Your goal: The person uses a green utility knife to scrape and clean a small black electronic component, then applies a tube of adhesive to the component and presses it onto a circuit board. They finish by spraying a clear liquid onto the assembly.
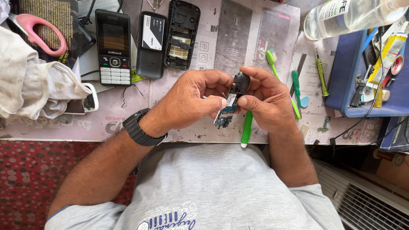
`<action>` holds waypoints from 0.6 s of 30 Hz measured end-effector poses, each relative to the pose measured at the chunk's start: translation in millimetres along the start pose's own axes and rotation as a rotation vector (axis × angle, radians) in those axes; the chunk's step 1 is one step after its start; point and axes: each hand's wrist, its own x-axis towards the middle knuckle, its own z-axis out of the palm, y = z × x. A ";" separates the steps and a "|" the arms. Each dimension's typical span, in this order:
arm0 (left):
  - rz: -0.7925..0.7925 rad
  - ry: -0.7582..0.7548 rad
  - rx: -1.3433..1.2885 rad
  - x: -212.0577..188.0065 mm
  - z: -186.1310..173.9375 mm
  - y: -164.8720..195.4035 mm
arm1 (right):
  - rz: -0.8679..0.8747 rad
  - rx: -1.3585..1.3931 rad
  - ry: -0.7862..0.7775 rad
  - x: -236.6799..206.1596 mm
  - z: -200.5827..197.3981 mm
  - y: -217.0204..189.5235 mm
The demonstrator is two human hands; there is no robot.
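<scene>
both hands' grip closed: left hand [194, 100], right hand [266, 102].

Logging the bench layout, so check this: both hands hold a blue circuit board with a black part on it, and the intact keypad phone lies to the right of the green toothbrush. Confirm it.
One detail is wrong. In the head view the keypad phone lies to the left of the green toothbrush, not the right. The rest holds: left hand and right hand together hold the blue circuit board with its black part.

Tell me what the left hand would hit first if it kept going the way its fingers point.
The left hand points right, so it would probably meet the right hand first; both already grip the circuit board between them.
</scene>
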 end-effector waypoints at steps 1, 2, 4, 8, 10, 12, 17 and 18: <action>0.000 0.001 0.002 0.1 0.0 0.4 | -0.001 -0.002 0.000 -0.1 -0.3 0.2; 0.000 0.001 0.005 0.2 -0.1 0.8 | -0.002 -0.004 0.000 -0.2 -0.5 0.2; 0.002 0.003 0.003 0.4 -0.1 1.3 | -0.008 -0.007 -0.001 0.0 -0.6 0.3; 0.002 0.007 0.012 1.5 -0.2 0.8 | -0.021 -0.016 -0.001 0.8 0.6 0.1; -0.003 0.017 0.026 0.1 0.6 -0.7 | -0.019 -0.026 0.006 -0.1 2.6 0.3; -0.006 0.031 0.038 -0.4 0.3 -1.5 | -0.014 -0.042 0.017 -0.1 4.5 -0.1; 0.002 0.087 0.095 0.6 1.4 -5.2 | -0.033 -0.145 0.032 1.4 8.1 -1.0; 0.006 0.096 0.102 0.8 1.3 -5.9 | -0.039 -0.167 0.033 1.6 8.5 -1.0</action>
